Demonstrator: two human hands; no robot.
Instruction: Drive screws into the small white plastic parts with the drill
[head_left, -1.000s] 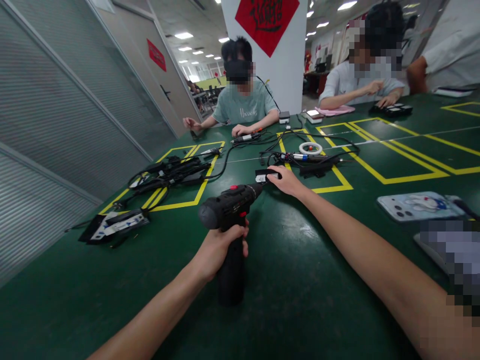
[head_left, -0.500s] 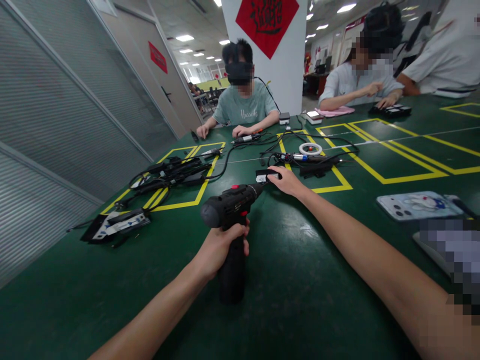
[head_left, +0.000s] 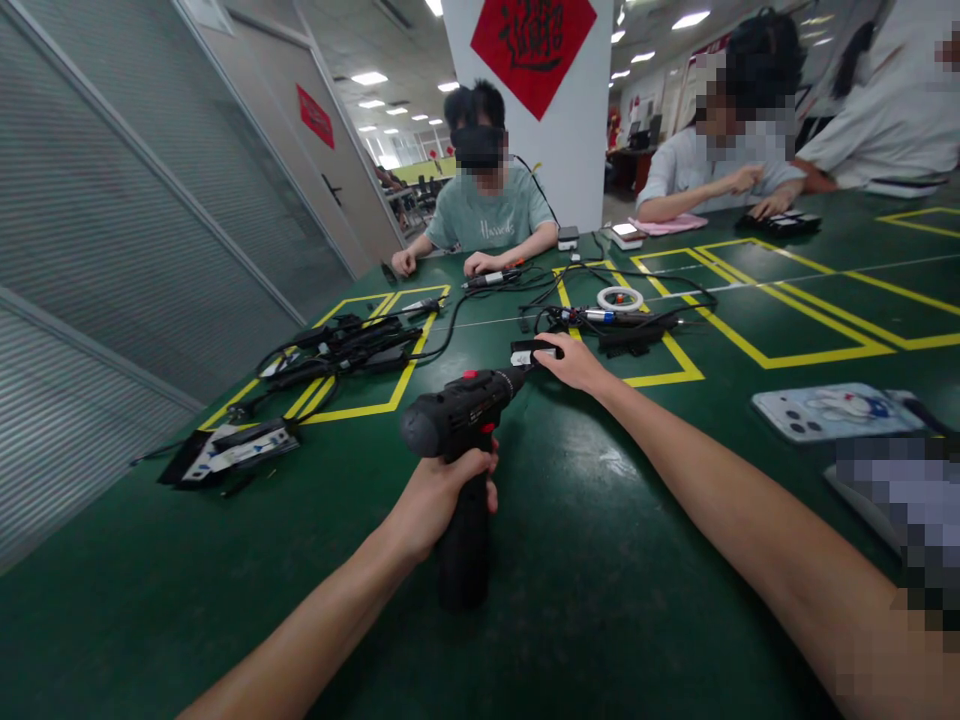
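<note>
My left hand point(head_left: 442, 495) is wrapped round the grip of a black cordless drill point(head_left: 457, 415) with red buttons. The drill points away from me, its chuck close to the fingers of my right hand point(head_left: 571, 361). Those fingers are closed on a small black block with a white label point(head_left: 523, 356), held at the drill's front end. Whether the bit touches the block cannot be made out, because the chuck and my fingers cover that spot.
Bundled black cables point(head_left: 352, 345) lie at the left, near black-and-white packets point(head_left: 247, 447). Ahead are a soldering-iron-like tool point(head_left: 600, 316) and a white ring point(head_left: 620, 299). A phone point(head_left: 825, 410) rests at the right. Two people sit across the green table point(head_left: 600, 560).
Almost nothing differs. The drill, the small block and both my hands keep the same places, and the view has shifted very slightly.
</note>
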